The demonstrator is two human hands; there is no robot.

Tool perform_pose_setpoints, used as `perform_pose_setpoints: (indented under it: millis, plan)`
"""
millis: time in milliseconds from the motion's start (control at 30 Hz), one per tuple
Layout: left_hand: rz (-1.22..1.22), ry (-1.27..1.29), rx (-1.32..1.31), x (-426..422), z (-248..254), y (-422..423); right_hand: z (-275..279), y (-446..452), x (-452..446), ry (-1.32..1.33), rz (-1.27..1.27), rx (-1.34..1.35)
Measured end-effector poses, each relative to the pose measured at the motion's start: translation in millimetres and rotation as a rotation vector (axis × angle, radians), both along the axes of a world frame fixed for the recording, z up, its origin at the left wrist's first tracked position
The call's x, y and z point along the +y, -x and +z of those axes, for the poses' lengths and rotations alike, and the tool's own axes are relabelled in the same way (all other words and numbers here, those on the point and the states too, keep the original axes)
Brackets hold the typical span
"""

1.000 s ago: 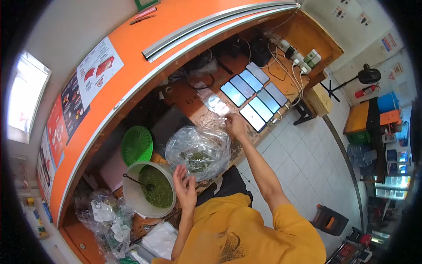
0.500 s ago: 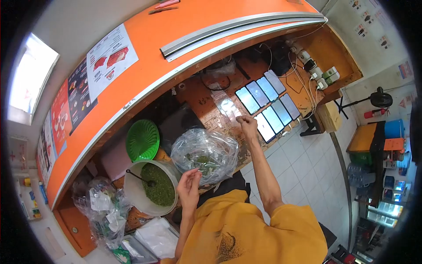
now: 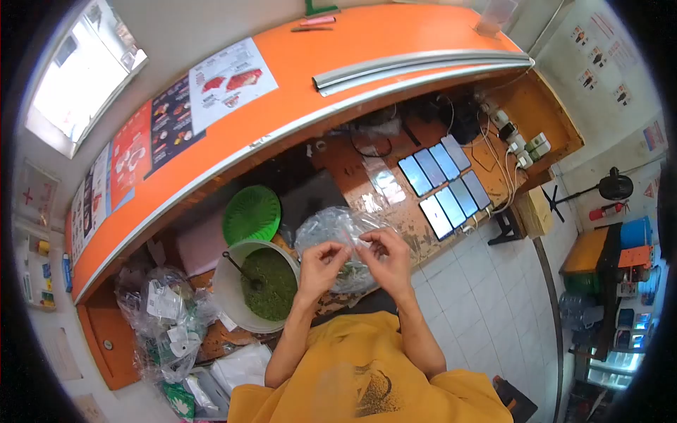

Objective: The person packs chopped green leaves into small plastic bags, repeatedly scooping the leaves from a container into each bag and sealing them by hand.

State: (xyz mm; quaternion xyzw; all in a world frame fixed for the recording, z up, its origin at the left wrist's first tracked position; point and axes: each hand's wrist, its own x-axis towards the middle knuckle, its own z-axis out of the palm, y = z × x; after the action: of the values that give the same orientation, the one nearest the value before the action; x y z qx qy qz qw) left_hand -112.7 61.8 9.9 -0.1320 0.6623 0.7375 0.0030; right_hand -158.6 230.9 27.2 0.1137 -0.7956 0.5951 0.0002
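Both hands are raised close together in front of my chest, over a large clear plastic bag (image 3: 331, 229) with some green material in it. My left hand (image 3: 321, 271) has its fingertips pinched together. My right hand (image 3: 386, 261) is pinched the same way, a short gap from the left. Whatever thin thing may be between the fingertips is too faint to make out. Left of my left hand stands a white bucket (image 3: 227, 299) of chopped green herbs (image 3: 271, 292), with a dark-handled ladle (image 3: 243, 269) resting in it.
A green ribbed basket (image 3: 252, 215) sits behind the bucket. Several lit phones (image 3: 437, 215) lie in rows at right, wired to plugs (image 3: 518, 144). Flat clear plastic bags (image 3: 384, 185) lie left of them. Crumpled plastic bags (image 3: 166, 310) pile at far left. An orange counter (image 3: 395, 32) overhangs the back.
My right hand has come from the flat plastic bags beside the phones to meet my left hand. My left hand has moved slightly up and right, its fingers now pinched. The view has shifted.
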Motion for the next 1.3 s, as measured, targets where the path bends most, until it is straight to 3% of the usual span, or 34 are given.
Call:
perform_pose_setpoints:
  millis: [100,133,267,367,433,633,767,867,967,1000,1033,1067,1100,1200,1300]
  plan:
    - [0.022,-0.027,-0.027,-13.4,1.4,-17.1,20.7,-17.4,-11.0,0.079,0.123,0.034]
    - [0.020,-0.013,0.002,-14.6,2.4,-22.0,26.1,-22.6,-8.4,-0.002,0.235,0.015]
    - [0.009,0.128,0.041,-29.0,6.8,-38.4,2.8,-35.6,-17.4,-0.038,0.263,0.061]
    - [0.044,0.331,0.110,-37.0,8.3,-49.5,16.3,-39.4,-30.0,-0.068,0.333,0.123]
    - [0.067,0.258,0.157,-41.5,4.6,-54.2,43.1,-49.5,-41.5,-0.135,0.393,0.161]
    - [0.167,0.252,0.319,-55.1,8.2,-62.9,21.4,-53.3,-61.4,-0.027,0.337,0.193]
    - [0.123,0.456,0.295,-64.7,36.5,-65.9,32.2,-56.2,-72.9,-0.143,0.303,0.391]
    - [0.071,0.377,0.325,-73.3,24.5,-66.7,25.6,-61.5,-80.4,-0.024,0.246,0.190]
    - [0.027,0.122,0.337,-75.2,6.6,-70.7,-2.5,-54.1,-80.3,0.481,0.236,-0.355]
    - [0.039,0.058,0.304,-70.9,3.1,-71.9,1.3,-52.5,-79.2,0.529,0.251,-0.417]
    - [0.050,-0.005,0.271,-69.2,1.2,-71.9,4.1,-51.8,-78.0,0.407,0.245,-0.357]
    - [0.071,0.112,0.229,-69.9,2.1,-72.4,6.0,-52.2,-76.4,0.286,0.237,-0.298]
    - [0.117,0.296,0.262,-69.5,10.0,-71.3,6.3,-53.2,-75.1,0.163,0.226,-0.243]
    - [0.284,0.910,0.426,-62.1,22.1,-66.0,2.9,-46.2,-72.4,-0.274,0.183,0.328]
    - [0.263,0.896,0.481,-56.0,32.3,-63.8,11.3,-38.6,-80.6,-0.226,0.008,0.448]
